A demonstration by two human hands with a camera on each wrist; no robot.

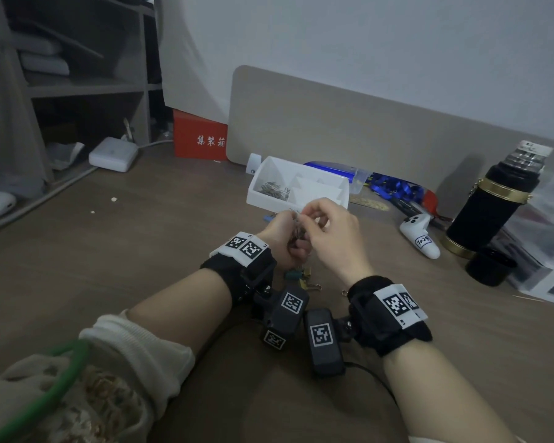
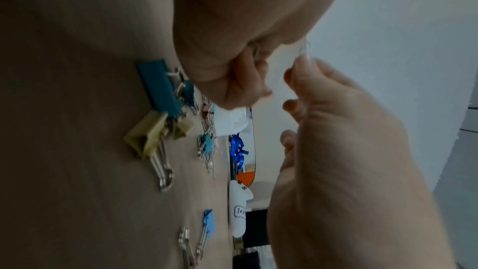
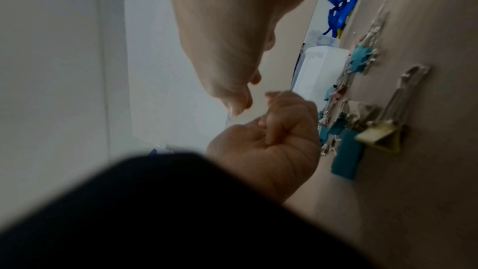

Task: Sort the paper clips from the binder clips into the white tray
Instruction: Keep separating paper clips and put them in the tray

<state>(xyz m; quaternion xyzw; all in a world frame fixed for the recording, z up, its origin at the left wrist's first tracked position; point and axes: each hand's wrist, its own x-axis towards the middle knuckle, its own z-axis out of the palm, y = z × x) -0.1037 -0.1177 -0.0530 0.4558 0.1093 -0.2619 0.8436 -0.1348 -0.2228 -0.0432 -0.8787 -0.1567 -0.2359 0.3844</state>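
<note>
Just in front of the white tray, my left hand and right hand meet above the wooden table. The right hand pinches the edge of a small clear plastic piece, also seen as the clear plastic piece. My left hand is curled into a fist on its lower part; what it contains is hidden. Silver paper clips lie in the tray's left compartment. Below my hands sit a teal binder clip, yellow binder clips and loose paper clips.
A black flask and a black cup stand at the right, with a white controller beside them. Blue ribbon lies behind the tray. A red box and a white adapter are at the back left.
</note>
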